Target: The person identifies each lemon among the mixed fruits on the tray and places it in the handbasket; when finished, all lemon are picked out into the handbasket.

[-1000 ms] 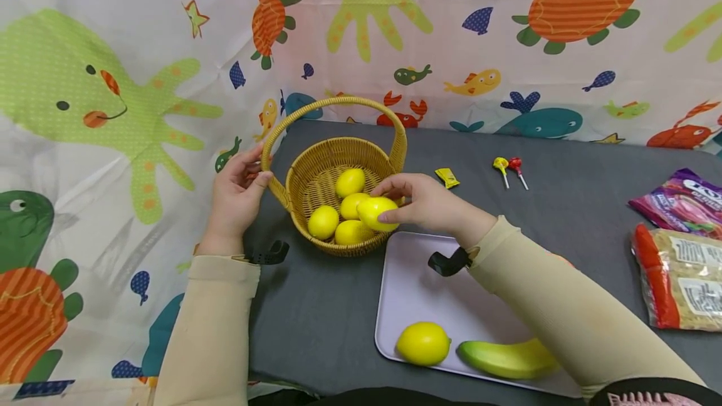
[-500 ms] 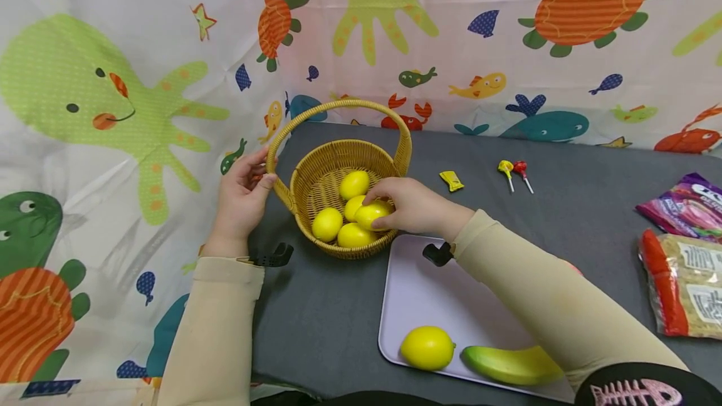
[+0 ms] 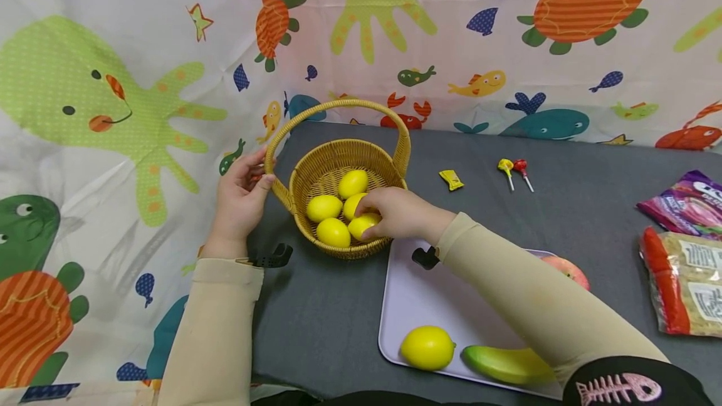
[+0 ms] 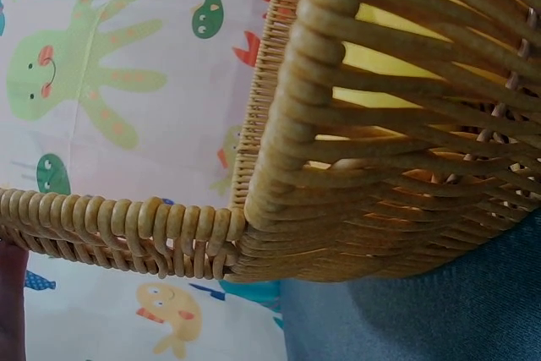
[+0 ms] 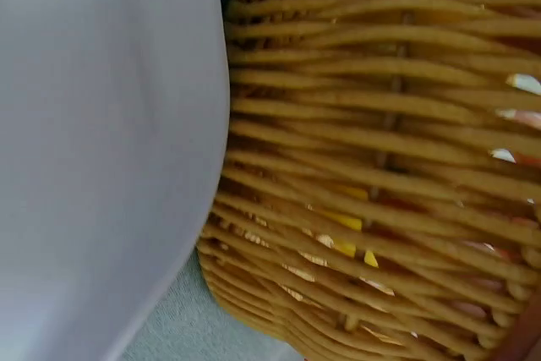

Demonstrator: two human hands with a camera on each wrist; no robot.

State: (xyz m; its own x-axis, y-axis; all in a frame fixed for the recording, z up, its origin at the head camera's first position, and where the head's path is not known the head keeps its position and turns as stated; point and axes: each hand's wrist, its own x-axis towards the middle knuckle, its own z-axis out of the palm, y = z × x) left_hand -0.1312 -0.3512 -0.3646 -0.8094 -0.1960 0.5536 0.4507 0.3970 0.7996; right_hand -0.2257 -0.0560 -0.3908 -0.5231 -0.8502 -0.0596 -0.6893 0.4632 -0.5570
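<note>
A yellow wicker basket (image 3: 301, 177) with a tall hooped handle stands on the grey table, several lemons (image 3: 324, 208) lying inside it. My left hand (image 3: 242, 196) grips the left side of the handle between thumb and fingers. Inside the basket's right part, my right hand (image 3: 406, 215) has its thumb and curled fingers around a lemon (image 3: 363, 226), partly covering it and the one behind. The left wrist view shows the basket's woven wall (image 4: 380, 183) close up, with yellow showing through. In the right wrist view, the basket wall (image 5: 380, 150) sits beside the tray.
A pale purple tray (image 3: 417, 293) lies right of and nearer than the basket, bearing another lemon (image 3: 427, 348), a green-yellow banana (image 3: 507, 365) and a partly hidden pinkish fruit (image 3: 570, 271). Behind lie a yellow wrapped candy (image 3: 451, 180) and two lollipops (image 3: 513, 171). Packaged bags (image 3: 685, 284) sit far right.
My right hand has lowered its lemon from above the others deeper into the basket, moving slightly left. Lemons at the basket's left have shifted. My left hand keeps its grip on the handle.
</note>
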